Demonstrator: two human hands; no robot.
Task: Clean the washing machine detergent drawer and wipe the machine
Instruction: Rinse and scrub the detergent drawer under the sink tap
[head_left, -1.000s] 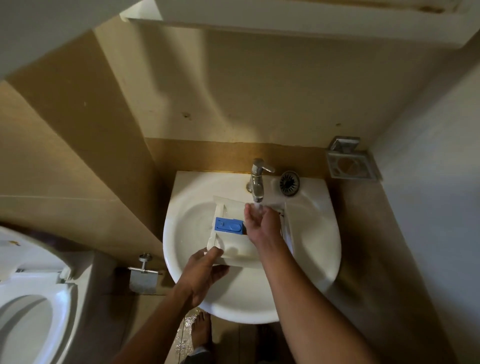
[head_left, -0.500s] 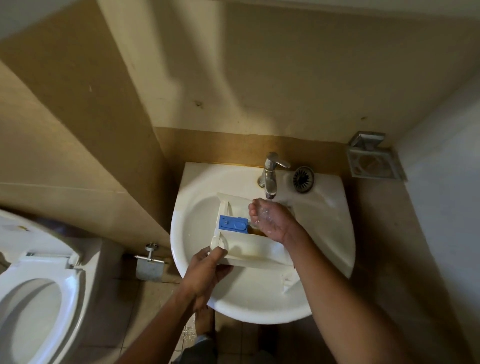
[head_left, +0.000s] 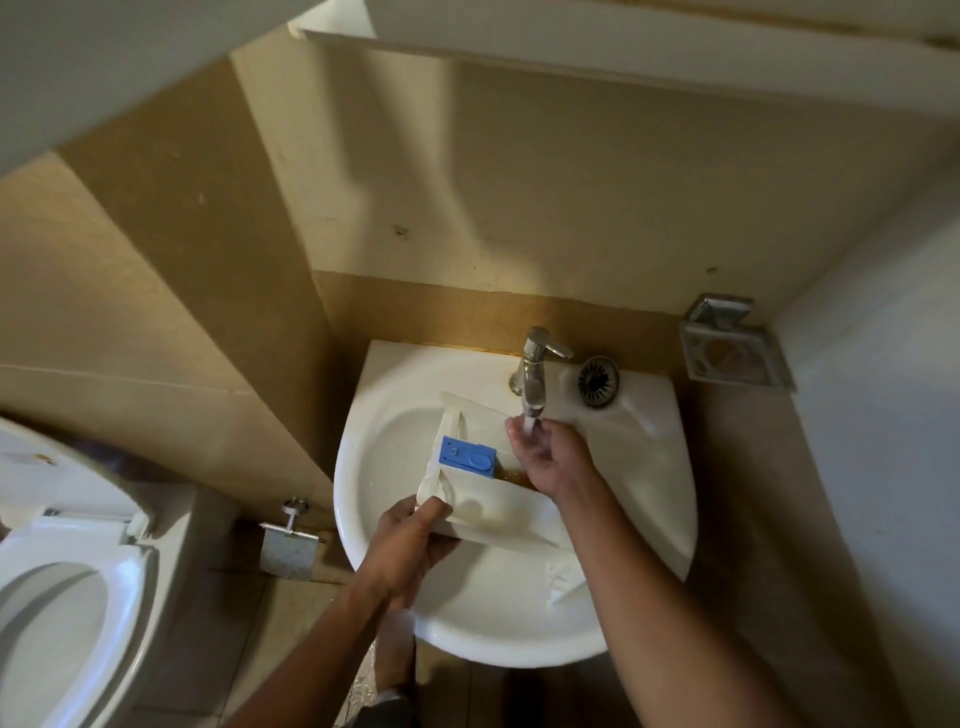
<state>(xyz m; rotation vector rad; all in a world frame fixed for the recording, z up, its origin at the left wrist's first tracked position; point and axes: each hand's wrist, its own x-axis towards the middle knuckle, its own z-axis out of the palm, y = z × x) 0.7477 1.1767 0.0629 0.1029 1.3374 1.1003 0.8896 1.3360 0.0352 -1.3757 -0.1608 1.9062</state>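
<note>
The white plastic detergent drawer (head_left: 488, 506) with a blue flap (head_left: 467, 456) sits tilted in the round white sink (head_left: 384, 447), where the left hand (head_left: 410, 545) has its grip tight on the drawer's near corner, and the right hand (head_left: 545, 457) is cupped, its grip loose and empty, under water (head_left: 529, 423) from the silver tap (head_left: 535, 374).

- We find the detergent drawer (head_left: 498, 512) lying across the middle of the sink (head_left: 363, 467). The left grip (head_left: 410, 551) holds its near-left corner, and the right grip (head_left: 550, 457) is cupped under the stream.
- Bare basin shows to the left of the drawer, along the front and to the right.
- The faucet (head_left: 535, 379) overhangs the back, with a round strainer (head_left: 598, 381) just beside it.
- A small white piece (head_left: 563, 579) rests on the front-right rim.
- Walls close in behind and on the right, where we see a soap dish (head_left: 727, 353). The toilet (head_left: 67, 597) stands well to the left.
</note>
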